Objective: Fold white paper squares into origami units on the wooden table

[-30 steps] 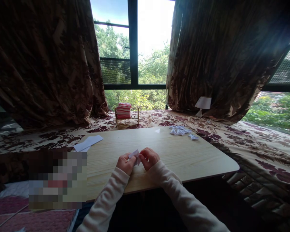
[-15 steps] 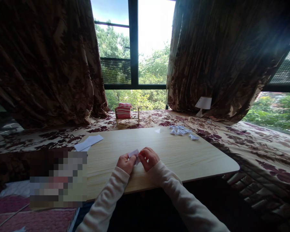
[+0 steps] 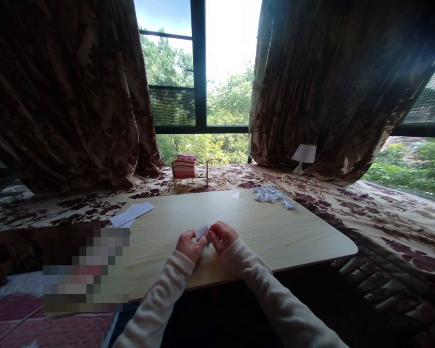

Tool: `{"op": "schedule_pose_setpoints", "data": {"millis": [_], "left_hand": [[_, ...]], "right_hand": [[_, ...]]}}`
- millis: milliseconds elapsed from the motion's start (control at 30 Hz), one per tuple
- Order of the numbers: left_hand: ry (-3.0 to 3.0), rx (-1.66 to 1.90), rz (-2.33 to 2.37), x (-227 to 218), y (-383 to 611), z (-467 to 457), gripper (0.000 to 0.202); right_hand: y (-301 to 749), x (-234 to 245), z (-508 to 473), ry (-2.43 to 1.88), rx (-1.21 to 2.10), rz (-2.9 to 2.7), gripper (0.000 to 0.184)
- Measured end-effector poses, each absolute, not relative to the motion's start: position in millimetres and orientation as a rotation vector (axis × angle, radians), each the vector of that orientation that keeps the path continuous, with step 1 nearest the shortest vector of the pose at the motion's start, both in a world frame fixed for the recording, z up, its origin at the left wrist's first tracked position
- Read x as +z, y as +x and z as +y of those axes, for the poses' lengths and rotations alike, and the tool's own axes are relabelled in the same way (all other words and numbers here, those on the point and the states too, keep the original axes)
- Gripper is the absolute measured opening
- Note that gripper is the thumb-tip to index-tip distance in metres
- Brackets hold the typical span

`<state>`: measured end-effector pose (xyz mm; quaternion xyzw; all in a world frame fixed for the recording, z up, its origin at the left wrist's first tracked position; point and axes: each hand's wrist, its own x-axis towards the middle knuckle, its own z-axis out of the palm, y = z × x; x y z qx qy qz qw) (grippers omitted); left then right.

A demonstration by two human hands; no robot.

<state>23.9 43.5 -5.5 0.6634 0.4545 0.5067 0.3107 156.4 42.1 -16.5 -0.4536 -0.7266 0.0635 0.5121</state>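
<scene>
A small folded piece of white paper (image 3: 202, 231) is pinched between both my hands just above the light wooden table (image 3: 275, 232). My left hand (image 3: 189, 245) grips its lower left side with thumb and fingers closed. My right hand (image 3: 222, 236) has its fingers curled and pressed on the paper's right edge. Both wrists rest near the table's front edge. Cream sleeves cover my forearms.
Several small folded white paper pieces (image 3: 270, 196) lie at the table's far right, with one single piece (image 3: 235, 195) beside them. White paper sheets (image 3: 131, 213) lie at the far left corner. A striped stack on a small wooden stand (image 3: 185, 166) and a small white lamp (image 3: 303, 155) stand by the window.
My hands have stayed in place and my fingers have shifted slightly on the paper piece. The view has drifted a little.
</scene>
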Motion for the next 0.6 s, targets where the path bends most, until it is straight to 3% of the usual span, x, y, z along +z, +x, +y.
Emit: {"op": "schedule_pose_setpoints", "data": {"millis": [600], "left_hand": [[1.819, 1.311, 1.154, -4.0, 20.6, 42.7, 0.025]], "right_hand": [[155.4, -23.9, 49.4, -1.104, 0.391, -1.670, 0.011]]}}
